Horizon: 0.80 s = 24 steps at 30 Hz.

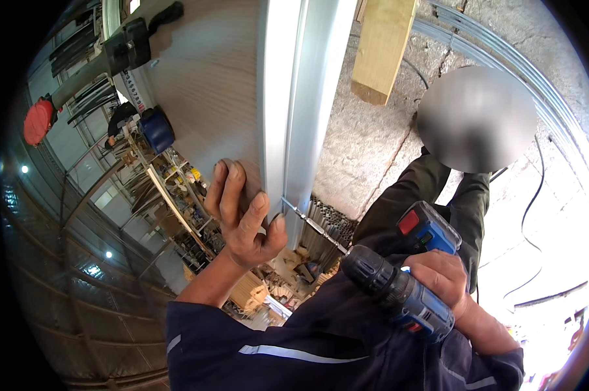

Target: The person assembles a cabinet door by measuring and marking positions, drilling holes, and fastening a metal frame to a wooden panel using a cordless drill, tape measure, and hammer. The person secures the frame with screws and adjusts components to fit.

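Note:
My right hand (441, 277) is closed around the grip of a blue and black cordless drill (399, 293). A long thin driver bit (317, 227) runs from its chuck up to the left, its tip at the face of a white metal profile (278, 117). Whether a screw sits at the tip is too small to tell. The profile runs along the edge of a wood-grain panel (210, 98). My left hand (245, 215) rests against the panel's lower end, fingers apart, thumb and forefinger beside the profile close to the bit tip.
A red and black tool (79, 85) lies on the panel at the upper left, with a tape measure (154, 129) at the panel's edge. A wooden beam (382, 52) juts over the concrete floor. Metal bars (330, 225), cluttered shelves and a cable (535, 241) lie around.

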{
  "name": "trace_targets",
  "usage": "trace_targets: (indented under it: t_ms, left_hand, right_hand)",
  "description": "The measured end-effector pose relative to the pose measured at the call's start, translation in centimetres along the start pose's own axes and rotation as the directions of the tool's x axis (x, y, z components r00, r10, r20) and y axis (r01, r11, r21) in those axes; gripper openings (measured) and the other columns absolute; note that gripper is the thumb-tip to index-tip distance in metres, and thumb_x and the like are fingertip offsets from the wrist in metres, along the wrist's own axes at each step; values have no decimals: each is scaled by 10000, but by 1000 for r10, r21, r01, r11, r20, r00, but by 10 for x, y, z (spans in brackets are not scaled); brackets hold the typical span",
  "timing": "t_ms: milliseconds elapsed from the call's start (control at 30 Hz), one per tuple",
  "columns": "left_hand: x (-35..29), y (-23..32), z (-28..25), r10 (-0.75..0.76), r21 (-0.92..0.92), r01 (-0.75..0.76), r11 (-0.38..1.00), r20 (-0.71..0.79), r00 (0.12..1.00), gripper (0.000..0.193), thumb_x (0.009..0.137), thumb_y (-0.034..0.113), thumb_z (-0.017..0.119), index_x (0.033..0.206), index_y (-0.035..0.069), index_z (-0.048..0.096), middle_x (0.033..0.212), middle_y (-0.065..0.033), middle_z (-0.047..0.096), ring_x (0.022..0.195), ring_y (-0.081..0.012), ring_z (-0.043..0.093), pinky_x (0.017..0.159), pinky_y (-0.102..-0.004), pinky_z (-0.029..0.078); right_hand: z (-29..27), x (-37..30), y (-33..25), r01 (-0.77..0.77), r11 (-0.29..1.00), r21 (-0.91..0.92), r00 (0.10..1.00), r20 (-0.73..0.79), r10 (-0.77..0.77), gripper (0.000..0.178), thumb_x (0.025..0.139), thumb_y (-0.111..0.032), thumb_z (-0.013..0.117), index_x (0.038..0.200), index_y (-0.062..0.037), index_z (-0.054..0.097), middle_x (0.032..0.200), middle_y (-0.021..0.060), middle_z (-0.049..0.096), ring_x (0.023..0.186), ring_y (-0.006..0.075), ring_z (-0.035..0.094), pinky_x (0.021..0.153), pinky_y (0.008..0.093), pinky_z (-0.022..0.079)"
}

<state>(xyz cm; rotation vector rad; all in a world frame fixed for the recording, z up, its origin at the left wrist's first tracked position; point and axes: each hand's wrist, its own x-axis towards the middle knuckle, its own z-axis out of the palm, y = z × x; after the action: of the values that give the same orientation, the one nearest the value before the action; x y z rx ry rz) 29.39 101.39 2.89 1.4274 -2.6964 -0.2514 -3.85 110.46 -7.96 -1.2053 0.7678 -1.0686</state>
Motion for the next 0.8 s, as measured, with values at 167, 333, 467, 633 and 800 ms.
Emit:
trace_targets:
  t_ms: [167, 333, 467, 633, 800]
  left_hand:
    - [1, -1, 2, -2, 14, 2, 1000, -2, 1000, 583, 946, 247, 585, 1512, 154, 485, 1576, -260, 394, 1477, -468, 307, 1175, -556, 290]
    - [2, -3, -1, 6, 10, -5, 1000, -4, 1000, 589, 939, 233, 594, 1512, 143, 489, 1574, -261, 402, 1471, -471, 319, 1175, -558, 293]
    - [2, -2, -1, 8, 28, -8, 1000, 0, 1000, 596, 940, 223, 588, 1517, 126, 480, 1574, -277, 394, 1466, -476, 331, 1178, -564, 286]
    - [5, -2, -2, 40, 37, -40, 999, -4, 999, 624, 951, 224, 563, 1549, 100, 434, 1580, -296, 381, 1458, -468, 361, 1178, -573, 274]
    - [1, -3, 3, 4, -18, -5, 1000, -54, 999, 590, 942, 226, 594, 1506, 88, 492, 1566, -261, 427, 1459, -453, 374, 1182, -561, 292]
  right_hand:
    - [0, 0, 2, -3, 999, -38, 1000, 9, 3, 410, 780, -241, 772, 1075, 23, 666, 983, 155, 697, 742, 291, 689, 607, 374, 514]
    - [3, -4, 3, -53, 999, -11, 999, 8, 53, 458, 774, -289, 800, 1084, 22, 672, 997, 154, 703, 765, 301, 697, 662, 371, 537]
    - [-4, 2, 2, -45, 999, -27, 999, 22, 45, 481, 806, -314, 799, 1131, 16, 670, 1057, 167, 716, 828, 309, 721, 700, 369, 553]
    - [-6, 8, -3, -70, 997, 12, 996, 53, 69, 470, 847, -296, 783, 1176, 14, 657, 1116, 184, 722, 911, 327, 740, 760, 377, 580]
    - [-9, 2, 0, -126, 992, 10, 988, 91, 125, 446, 864, -257, 769, 1187, 26, 647, 1108, 192, 720, 940, 338, 734, 824, 403, 593]
